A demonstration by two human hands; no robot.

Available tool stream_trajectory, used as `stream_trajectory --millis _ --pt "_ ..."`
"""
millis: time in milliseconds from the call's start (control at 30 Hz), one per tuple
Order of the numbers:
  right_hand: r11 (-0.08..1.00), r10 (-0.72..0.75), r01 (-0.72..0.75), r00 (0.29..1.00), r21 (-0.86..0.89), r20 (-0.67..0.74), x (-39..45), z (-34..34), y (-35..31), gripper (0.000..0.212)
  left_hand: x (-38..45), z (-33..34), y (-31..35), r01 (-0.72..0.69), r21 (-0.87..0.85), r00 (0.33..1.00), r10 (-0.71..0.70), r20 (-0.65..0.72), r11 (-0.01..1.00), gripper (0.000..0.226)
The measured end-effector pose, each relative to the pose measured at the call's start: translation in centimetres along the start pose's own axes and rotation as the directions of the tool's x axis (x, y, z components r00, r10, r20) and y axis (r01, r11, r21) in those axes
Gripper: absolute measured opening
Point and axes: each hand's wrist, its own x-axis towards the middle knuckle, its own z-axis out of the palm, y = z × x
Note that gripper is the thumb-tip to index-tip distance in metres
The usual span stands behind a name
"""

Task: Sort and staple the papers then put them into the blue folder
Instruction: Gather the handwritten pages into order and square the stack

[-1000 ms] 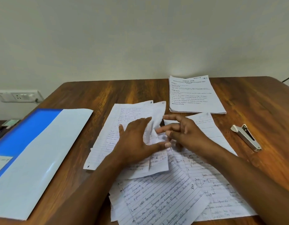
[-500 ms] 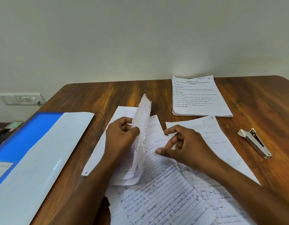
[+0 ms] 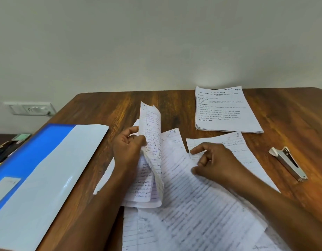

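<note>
wall [image 3: 156, 42]: plain, pale | socket plate [image 3: 29, 108]: apparently wall-mounted | table [image 3: 292, 113]: wood

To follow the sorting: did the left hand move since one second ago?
Yes. The left hand rose off the flat papers, lifting handwritten sheets upright.

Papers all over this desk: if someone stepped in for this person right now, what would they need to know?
Left hand: pinching a few handwritten sheets lifted on edge.
Right hand: fingers curled, resting on the loose pages spread flat, gripping nothing clearly.
Stapler: untouched, at the right.
Blue folder: at the left, with no papers in it.
Printed stack: at the back.
Done: sorting begun. Left: finish sorting, staple, file.
</note>
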Motion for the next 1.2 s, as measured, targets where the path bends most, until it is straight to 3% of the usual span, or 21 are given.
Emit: stream_trajectory --millis 133,400,533,633,733,800,867,967,1067,1200 --pt "0.987 0.093 -0.092 0.996 -0.128 0.0 0.6 -3.3 1.2 0.048 -0.3 -0.1 -0.3 -0.052 -0.001 0.998 0.052 0.02 0.999 0.025" --pt "0.97 0.102 -0.084 0.993 -0.229 0.067 1.2 -3.8 1.0 0.052 1.0 -1.5 -0.3 -0.11 0.023 0.994 0.11 -0.006 0.994 0.029" --pt "0.974 0.125 -0.105 0.988 -0.199 0.093 1.2 -4.8 0.9 0.038 0.7 -1.4 -0.3 -0.19 0.132 0.981 0.181 0.073 0.973 0.048" --pt "0.989 0.131 -0.127 0.99 -0.072 0.06 1.4 -5.8 1.2 0.023 0.5 -1.2 -0.7 -0.292 0.245 0.952 0.256 0.17 0.924 0.061" --pt "0.976 0.138 -0.123 0.988 -0.181 0.073 1.1 -7.1 1.6 0.015 0.0 -1.0 -0.9 -0.372 0.311 0.912 0.282 0.298 0.875 0.072" --pt "0.944 0.176 -0.146 0.981 -0.295 0.078 1.1 -7.9 1.9 0.024 -0.2 -0.5 -1.1 -0.402 0.371 0.883 0.247 0.398 0.837 0.079" --pt "0.928 0.164 -0.155 0.986 -0.338 -0.003 1.3 -7.9 2.2 0.039 -0.7 0.2 -1.4 -0.41 0.436 0.864 0.19 0.466 0.801 0.083" --pt "0.9 -0.102 0.015 0.979 -0.435 -0.178 2.0 -5.9 2.9 0.055 -1.4 1.2 -2.1 -0.431 0.48 0.851 0.167 0.499 0.764 0.092" --pt "0.85 -0.313 0.239 0.946 -0.47 -0.084 2.7 -3.6 3.9 0.062 -1.5 1.3 -2.3 -0.417 0.479 0.856 0.157 0.492 0.773 0.087" --pt "0.77 -0.228 0.153 0.973 -0.62 -0.043 3.3 -2.8 4.7 0.095 -1.1 1.0 -2.1 -0.396 0.454 0.872 0.173 0.457 0.798 0.081"
